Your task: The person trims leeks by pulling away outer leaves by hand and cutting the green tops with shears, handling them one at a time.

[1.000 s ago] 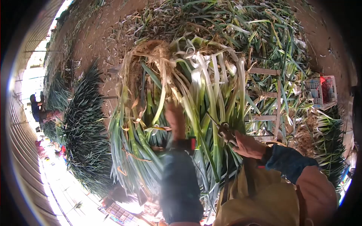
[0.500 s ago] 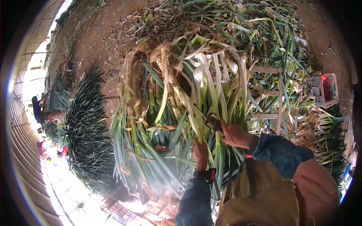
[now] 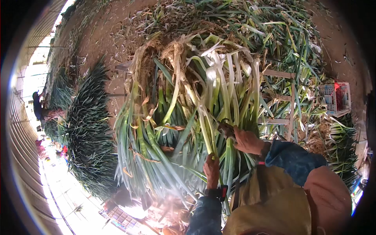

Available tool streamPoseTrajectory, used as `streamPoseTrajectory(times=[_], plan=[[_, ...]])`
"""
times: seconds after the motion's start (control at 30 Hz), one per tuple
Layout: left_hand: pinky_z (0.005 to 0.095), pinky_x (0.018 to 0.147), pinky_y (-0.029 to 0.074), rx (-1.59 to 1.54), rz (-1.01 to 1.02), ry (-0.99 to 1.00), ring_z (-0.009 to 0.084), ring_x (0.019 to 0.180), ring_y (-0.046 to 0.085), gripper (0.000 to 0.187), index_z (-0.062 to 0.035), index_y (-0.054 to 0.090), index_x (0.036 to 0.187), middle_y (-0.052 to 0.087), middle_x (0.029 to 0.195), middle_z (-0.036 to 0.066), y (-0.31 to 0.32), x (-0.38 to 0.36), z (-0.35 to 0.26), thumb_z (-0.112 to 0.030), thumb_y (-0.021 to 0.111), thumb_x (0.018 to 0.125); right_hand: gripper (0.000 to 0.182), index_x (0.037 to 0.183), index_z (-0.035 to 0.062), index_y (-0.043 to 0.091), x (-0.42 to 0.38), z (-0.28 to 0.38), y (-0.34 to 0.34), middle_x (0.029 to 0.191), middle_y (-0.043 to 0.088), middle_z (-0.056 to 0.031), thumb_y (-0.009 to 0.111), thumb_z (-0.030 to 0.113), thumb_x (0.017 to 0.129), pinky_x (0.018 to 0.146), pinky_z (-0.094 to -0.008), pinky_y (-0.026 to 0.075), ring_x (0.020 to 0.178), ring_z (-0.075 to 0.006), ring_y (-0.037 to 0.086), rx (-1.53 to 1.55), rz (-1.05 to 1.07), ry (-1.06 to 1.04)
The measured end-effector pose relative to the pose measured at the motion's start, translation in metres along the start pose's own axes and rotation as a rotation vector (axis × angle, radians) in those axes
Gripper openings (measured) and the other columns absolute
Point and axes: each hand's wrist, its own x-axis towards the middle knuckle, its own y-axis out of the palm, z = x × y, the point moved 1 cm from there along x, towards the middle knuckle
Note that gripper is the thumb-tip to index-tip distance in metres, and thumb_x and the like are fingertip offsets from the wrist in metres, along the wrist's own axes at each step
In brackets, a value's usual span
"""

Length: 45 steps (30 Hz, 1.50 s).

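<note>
Long green onions (image 3: 156, 152) with white stems and brown roots lie heaped in front of me, roots away from me, leaves toward me. My left hand (image 3: 212, 169) is closed round the green part of a thin stalk (image 3: 205, 135). To its right, my right hand (image 3: 247, 141) grips a dark tool (image 3: 226, 130), its tip beside the stalks. The tool's exact shape is hard to make out. Peeled white stems (image 3: 221, 78) stand out at the upper middle of the heap.
A wooden slatted frame (image 3: 291, 105) shows at the right of the heap. Loose leaves (image 3: 274, 35) cover the ground beyond. A white crate (image 3: 335, 100) stands at the far right. More onions (image 3: 88, 133) are piled left, near a distant person (image 3: 38, 105).
The view has shifted slightly. My left hand has moved a little down and right with the stalk, which now hangs steeper. My right hand still holds the tool.
</note>
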Motion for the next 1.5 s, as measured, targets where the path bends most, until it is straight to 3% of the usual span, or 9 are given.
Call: streamPoseTrajectory(times=[0.2,0.47,0.6,0.83,1.03,1.13,1.2,1.33,1.5], plan=[[0.0371,0.06,0.045,-0.128,-0.021,-0.019,0.0258,0.063,0.061,0.033,-0.008,0.06,0.107,0.062,0.07,0.015,-0.001,-0.018,0.005,-0.021,0.058,0.077,0.074,0.123,-0.0153,0.028,0.016,-0.006,-0.005,0.073,0.054,-0.0214,0.063,0.029,0.075,0.048,-0.0399,0.046,0.056,-0.0318,0.057,0.063,0.009,0.033],[0.0318,0.057,0.044,-0.146,-0.007,0.15,0.0186,0.062,0.058,0.034,-0.007,0.06,0.108,0.061,0.069,0.012,0.021,-0.014,0.053,-0.019,0.057,0.076,0.073,0.122,-0.0157,0.029,-0.014,0.01,-0.021,0.071,0.054,-0.0196,0.062,0.03,0.076,0.048,-0.0389,0.047,0.055,-0.0302,0.057,0.085,0.054,0.01],[0.0279,0.052,0.041,-0.408,0.11,-0.255,0.0126,0.058,0.052,0.035,-0.0051,0.06,0.108,0.057,0.065,0.008,-0.005,-0.025,0.013,-0.02,0.058,0.076,0.073,0.122,-0.0159,0.029,0.028,-0.011,-0.002,0.071,0.054,-0.0187,0.062,0.03,0.076,0.048,-0.0384,0.047,0.055,-0.0295,0.057,0.048,-0.012,0.029],[0.0229,0.055,0.039,-0.557,0.173,-0.203,0.0085,0.065,0.049,0.038,-0.0012,0.058,0.113,0.058,0.076,0.001,-0.003,-0.026,0.006,-0.017,0.058,0.079,0.073,0.122,-0.0162,0.03,0.084,-0.033,0.013,0.07,0.054,-0.0171,0.062,0.031,0.076,0.048,-0.0375,0.047,0.054,-0.0281,0.057,-0.026,-0.039,0.058],[0.0206,0.059,0.038,-0.664,0.215,-0.243,0.0066,0.07,0.048,0.038,-0.001,0.057,0.116,0.058,0.079,0.0,0.001,-0.032,0.001,-0.014,0.058,0.08,0.073,0.123,-0.0155,0.028,0.054,-0.021,-0.015,0.069,0.054,-0.0175,0.062,0.028,0.076,0.048,-0.0388,0.047,0.054,-0.0295,0.057,0.055,-0.01,0.026],[0.0208,0.057,0.038,-0.731,0.181,-0.16,0.0069,0.067,0.047,0.037,-0.0013,0.057,0.115,0.057,0.078,-0.001,0.017,-0.037,0.0,-0.013,0.058,0.081,0.073,0.123,-0.0151,0.026,0.042,-0.028,-0.022,0.069,0.055,-0.0178,0.062,0.027,0.075,0.047,-0.0394,0.047,0.054,-0.0302,0.056,0.082,0.001,0.053],[0.0218,0.055,0.038,-0.407,0.221,0.017,0.007,0.065,0.048,0.036,-0.0012,0.057,0.115,0.057,0.077,-0.002,0.032,-0.035,0.003,-0.014,0.058,0.081,0.073,0.123,-0.0149,0.026,0.041,-0.042,-0.021,0.068,0.055,-0.0179,0.062,0.027,0.075,0.047,-0.0398,0.047,0.053,-0.0307,0.056,0.089,-0.009,0.084],[0.0271,0.054,0.041,-0.218,0.041,0.347,0.0115,0.059,0.051,0.034,-0.0029,0.057,0.114,0.059,0.069,0.005,0.072,-0.044,0.004,-0.015,0.06,0.082,0.073,0.124,-0.0144,0.024,0.025,-0.04,-0.038,0.068,0.055,-0.0182,0.061,0.025,0.075,0.047,-0.0406,0.047,0.053,-0.0317,0.056,0.13,0.047,0.069],[0.0362,0.058,0.044,-0.26,0.004,0.347,0.0256,0.065,0.059,0.029,-0.0056,0.057,0.111,0.061,0.074,0.016,0.071,-0.045,-0.038,-0.015,0.058,0.084,0.074,0.125,-0.0137,0.022,0.026,-0.064,-0.034,0.067,0.056,-0.0185,0.061,0.023,0.074,0.047,-0.0417,0.046,0.053,-0.0329,0.056,0.171,0.085,0.127]])
